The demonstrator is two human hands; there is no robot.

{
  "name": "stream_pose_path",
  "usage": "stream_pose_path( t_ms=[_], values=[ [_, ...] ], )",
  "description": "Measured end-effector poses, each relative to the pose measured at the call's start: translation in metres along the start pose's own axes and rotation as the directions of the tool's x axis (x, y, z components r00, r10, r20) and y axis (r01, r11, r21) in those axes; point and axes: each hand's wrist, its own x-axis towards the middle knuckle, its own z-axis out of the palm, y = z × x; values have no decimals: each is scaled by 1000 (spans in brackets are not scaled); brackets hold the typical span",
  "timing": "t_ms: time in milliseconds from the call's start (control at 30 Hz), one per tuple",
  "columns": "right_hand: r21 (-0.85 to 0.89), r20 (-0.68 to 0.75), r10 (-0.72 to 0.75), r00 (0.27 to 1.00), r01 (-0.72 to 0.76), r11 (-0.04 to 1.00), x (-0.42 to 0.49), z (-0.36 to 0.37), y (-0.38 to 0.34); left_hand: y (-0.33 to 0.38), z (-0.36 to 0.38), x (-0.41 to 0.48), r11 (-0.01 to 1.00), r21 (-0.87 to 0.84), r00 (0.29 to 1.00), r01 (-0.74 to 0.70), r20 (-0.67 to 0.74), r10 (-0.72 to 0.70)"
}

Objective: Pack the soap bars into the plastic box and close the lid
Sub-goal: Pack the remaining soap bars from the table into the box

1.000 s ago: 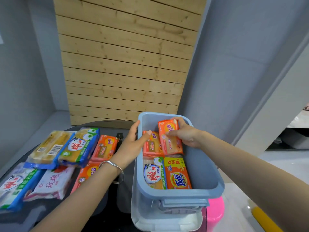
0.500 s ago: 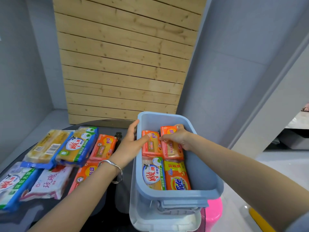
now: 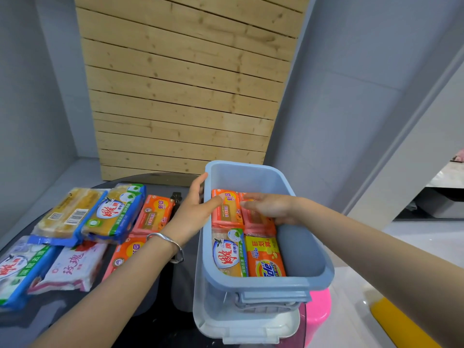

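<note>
The plastic box [image 3: 263,283] stands open at the right side of the dark surface [image 3: 150,327]. Four soap bars lie flat on its bottom. At the near end are a white-and-green bar [image 3: 227,254] and a yellow Tide bar [image 3: 265,259].

The right hand [image 3: 271,205] is inside the box. Its grip is open, with straight fingers lying on the far right orange bar [image 3: 258,226].

The left hand [image 3: 193,212] straddles the left wall with a loose grip. Its fingers are straight outside the wall and its thumb is on the far left orange bar [image 3: 227,212].

More soap packs [image 3: 113,217] lie on the surface to the left.
</note>
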Motion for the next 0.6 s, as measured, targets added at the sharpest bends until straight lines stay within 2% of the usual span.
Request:
stream_pose_path(
  t_ms=[133, 167, 267, 367, 533, 600],
  values=[
    [-36, 54, -104, 993, 106, 994, -16, 2, 1, -1, -1, 2, 1000, 1, 1000, 5, -11, -5],
    [-109, 42, -161, 986, 164, 980, -19, 1, 2, -1, -1, 2, 1000, 5, 1000, 3, -11, -3],
    [-460, 135, -301, 944, 329, 825, -31, 8, 7, -2, -2, 3, 1000, 18, 1000, 1, -16, 0],
    [-584, 274, -315, 909, 418, 696, -38, 30, 23, -3, -1, 4, 1000, 8, 1000, 4, -25, -4],
    [-729, 252, -313, 916, 392, 561, -31, 47, 30, -3, 0, 3, 1000, 12, 999, 18, -32, -18],
    [-741, 230, -337, 913, 389, 548, -30, 48, 30, -2, 1, 3, 1000, 9, 999, 19, -28, -19]
  ],
)
